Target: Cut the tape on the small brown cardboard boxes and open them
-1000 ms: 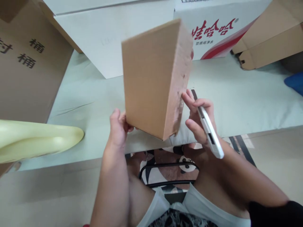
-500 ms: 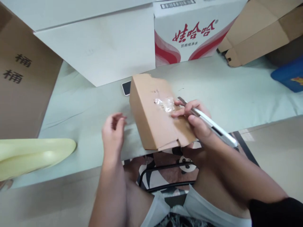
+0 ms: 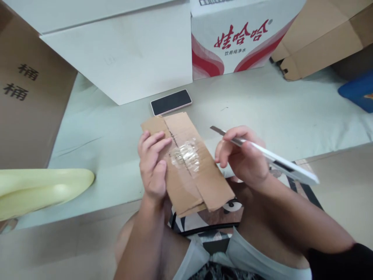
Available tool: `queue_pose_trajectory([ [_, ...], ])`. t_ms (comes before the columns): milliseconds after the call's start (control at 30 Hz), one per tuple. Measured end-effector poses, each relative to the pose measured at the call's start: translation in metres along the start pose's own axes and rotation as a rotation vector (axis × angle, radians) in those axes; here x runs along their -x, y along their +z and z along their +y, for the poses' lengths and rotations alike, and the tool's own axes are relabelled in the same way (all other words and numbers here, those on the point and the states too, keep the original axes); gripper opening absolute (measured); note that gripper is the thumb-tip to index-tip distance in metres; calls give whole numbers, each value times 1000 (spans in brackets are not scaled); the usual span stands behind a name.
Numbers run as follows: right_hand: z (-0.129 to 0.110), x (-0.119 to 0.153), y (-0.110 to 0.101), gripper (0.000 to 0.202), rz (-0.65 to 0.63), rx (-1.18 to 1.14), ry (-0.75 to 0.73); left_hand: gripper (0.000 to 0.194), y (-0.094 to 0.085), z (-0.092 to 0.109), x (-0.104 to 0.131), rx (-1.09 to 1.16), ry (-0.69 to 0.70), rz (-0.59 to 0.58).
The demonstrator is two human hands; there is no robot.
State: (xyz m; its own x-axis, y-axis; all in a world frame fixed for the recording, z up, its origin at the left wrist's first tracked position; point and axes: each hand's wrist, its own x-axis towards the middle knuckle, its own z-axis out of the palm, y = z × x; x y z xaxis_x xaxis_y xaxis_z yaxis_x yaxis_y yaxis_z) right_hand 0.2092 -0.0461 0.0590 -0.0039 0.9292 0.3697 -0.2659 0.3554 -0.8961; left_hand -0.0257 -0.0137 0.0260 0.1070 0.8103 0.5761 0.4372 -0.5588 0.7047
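Observation:
A brown cardboard box is at the table's front edge, its taped seam facing up. Clear crumpled tape covers the middle of that seam. My left hand holds the box at its left side, fingers lying over the top face. In my right hand, just right of the box, is a white utility knife with its metal blade out, pointing up and left. The blade does not touch the box. Behind the box lies a phone with a dark screen.
White boxes and a white box with red print stand at the back. Brown cartons are at far left and upper right. A yellow-green object sits at left, a blue container at right.
My left hand has moved onto the box, which is turned so its taped seam shows and sits lower, uncovering the phone. My right hand with the knife has come off the box.

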Motion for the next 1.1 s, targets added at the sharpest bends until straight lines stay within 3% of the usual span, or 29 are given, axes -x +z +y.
queue_pose_trajectory([
  [133,-35,7,6,33,-19,111,22,41,19,14,6,35,39,-37],
  [200,-47,9,10,27,-59,237,-64,42,23,20,7,58,36,-70],
  [333,-53,7,16,11,-210,686,-116,41,22,23,6,59,69,-112],
  [467,-56,9,22,15,-220,948,-116,39,21,23,4,41,106,-124],
  [933,-58,12,26,14,-172,1096,-115,35,22,23,2,42,131,-122],
  [1100,-55,14,25,15,-132,1094,-179,36,23,23,2,52,128,-119],
])
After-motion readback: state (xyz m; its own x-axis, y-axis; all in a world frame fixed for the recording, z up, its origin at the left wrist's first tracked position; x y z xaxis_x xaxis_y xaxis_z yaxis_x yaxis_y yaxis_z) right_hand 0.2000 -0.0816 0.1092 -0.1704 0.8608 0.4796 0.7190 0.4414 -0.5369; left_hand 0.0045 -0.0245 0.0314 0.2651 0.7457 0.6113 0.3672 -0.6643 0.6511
